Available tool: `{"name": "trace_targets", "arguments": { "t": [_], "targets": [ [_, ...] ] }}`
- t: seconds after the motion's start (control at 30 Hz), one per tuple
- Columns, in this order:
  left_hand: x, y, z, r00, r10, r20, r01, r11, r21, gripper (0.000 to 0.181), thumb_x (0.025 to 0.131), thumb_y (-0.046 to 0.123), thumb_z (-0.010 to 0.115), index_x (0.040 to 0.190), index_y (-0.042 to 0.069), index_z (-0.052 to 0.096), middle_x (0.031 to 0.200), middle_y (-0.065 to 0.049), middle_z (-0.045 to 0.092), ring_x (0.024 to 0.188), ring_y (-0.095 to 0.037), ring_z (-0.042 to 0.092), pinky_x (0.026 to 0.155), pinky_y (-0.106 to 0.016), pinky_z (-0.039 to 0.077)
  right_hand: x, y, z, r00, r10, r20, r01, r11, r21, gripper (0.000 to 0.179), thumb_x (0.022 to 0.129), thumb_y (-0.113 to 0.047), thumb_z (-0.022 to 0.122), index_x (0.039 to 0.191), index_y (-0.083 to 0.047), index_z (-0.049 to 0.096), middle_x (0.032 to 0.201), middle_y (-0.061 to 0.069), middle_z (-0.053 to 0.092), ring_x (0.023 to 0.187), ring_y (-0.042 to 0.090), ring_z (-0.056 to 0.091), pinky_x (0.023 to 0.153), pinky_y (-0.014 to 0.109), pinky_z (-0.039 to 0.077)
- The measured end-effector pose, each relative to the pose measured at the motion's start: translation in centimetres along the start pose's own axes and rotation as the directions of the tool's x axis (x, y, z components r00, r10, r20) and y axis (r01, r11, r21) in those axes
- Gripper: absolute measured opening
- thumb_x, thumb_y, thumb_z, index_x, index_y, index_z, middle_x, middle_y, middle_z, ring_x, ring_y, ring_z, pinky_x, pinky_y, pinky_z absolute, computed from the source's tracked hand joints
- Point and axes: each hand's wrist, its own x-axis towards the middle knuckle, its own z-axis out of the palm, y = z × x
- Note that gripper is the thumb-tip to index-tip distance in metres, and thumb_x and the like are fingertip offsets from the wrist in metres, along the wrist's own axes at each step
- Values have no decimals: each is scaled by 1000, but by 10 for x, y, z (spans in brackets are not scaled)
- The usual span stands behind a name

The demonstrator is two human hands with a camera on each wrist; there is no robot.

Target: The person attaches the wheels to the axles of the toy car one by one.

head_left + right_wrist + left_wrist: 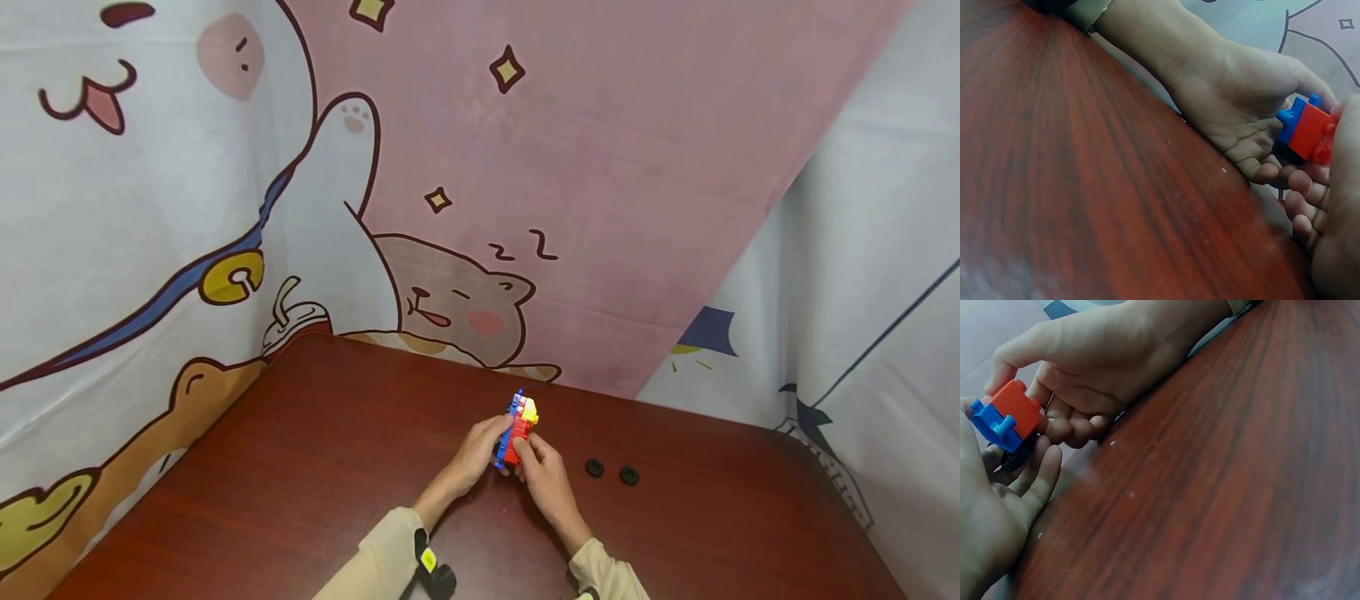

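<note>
A toy block vehicle (520, 428) in blue, red and yellow is held above the table between both hands. My left hand (472, 454) grips its blue side, with the thumb along the top. From the other side my right hand (547, 482) pinches the red part between thumb and fingers. Up close in the left wrist view, the red block (1017, 406) shows round studs and joins a blue piece (991, 422). A black part lies beneath it, partly hidden by the fingers. The right wrist view shows the same red block (1310, 134) between the hands.
Two black toy wheels (594, 468) lie on the dark red-brown wooden table (337, 433), to the right of my right hand. Cloth printed with cartoon animals (465, 308) hangs along the table's far and left edges. More cloth borders the right side.
</note>
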Motion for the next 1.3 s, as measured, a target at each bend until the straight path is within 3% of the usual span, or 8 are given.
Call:
{"name": "trace_targets", "arguments": {
  "t": [0.17,0.3,0.5,0.63,0.8,1.07,1.3],
  "targets": [
    [0,0,1,1000,-14,-17,13,1000,-17,46,105,34,45,106,-8,61,70,3,63,57,-13,59,49,-24,50,-2,-3,1,1000,2,-18,-3,999,-35,27,101,-18,56,78,-4,61,67,21,59,57,17,55,54,25,48],
    [1,0,1,999,-12,-32,11,1000,-29,42,104,32,49,110,-8,62,76,0,65,60,-11,59,48,-25,51,-2,-6,0,995,-14,-101,14,1000,-2,31,102,-16,54,77,1,58,69,30,56,53,23,53,52,24,46],
    [2,-1,1,999,-21,-31,19,999,-49,41,103,31,51,110,-8,61,81,-2,66,63,-11,61,48,-26,52,-2,-4,-2,976,-24,-216,43,996,81,30,103,-12,52,83,9,58,69,25,52,53,11,47,52,22,42],
    [1,1,1,999,-25,-27,23,998,-51,42,103,32,50,112,-7,62,81,-1,66,64,-11,62,49,-26,53,-2,-3,-4,971,-49,-233,69,995,77,28,102,-12,54,83,7,59,66,19,51,53,7,46,52,21,41],
    [1,1,1,999,-30,-19,29,998,-52,42,104,32,50,113,-7,61,80,-1,65,63,-11,61,49,-26,53,-4,0,-9,964,-90,-248,110,992,65,26,101,-10,56,83,9,59,67,23,51,54,6,46,53,21,41],
    [2,1,-1,999,-27,-23,26,998,-49,42,103,32,51,112,-8,61,79,-1,64,64,-11,61,50,-27,54,-7,4,-20,943,-139,-301,162,985,55,26,101,-9,56,83,10,60,70,29,51,59,33,49,54,22,44],
    [0,2,1,999,-36,-16,35,998,-54,41,103,31,51,113,-8,61,79,-1,64,65,-11,62,50,-26,54,-8,4,-24,942,-138,-307,161,986,49,23,100,-5,56,82,9,60,69,26,51,55,18,49,53,22,43]
  ]
}}
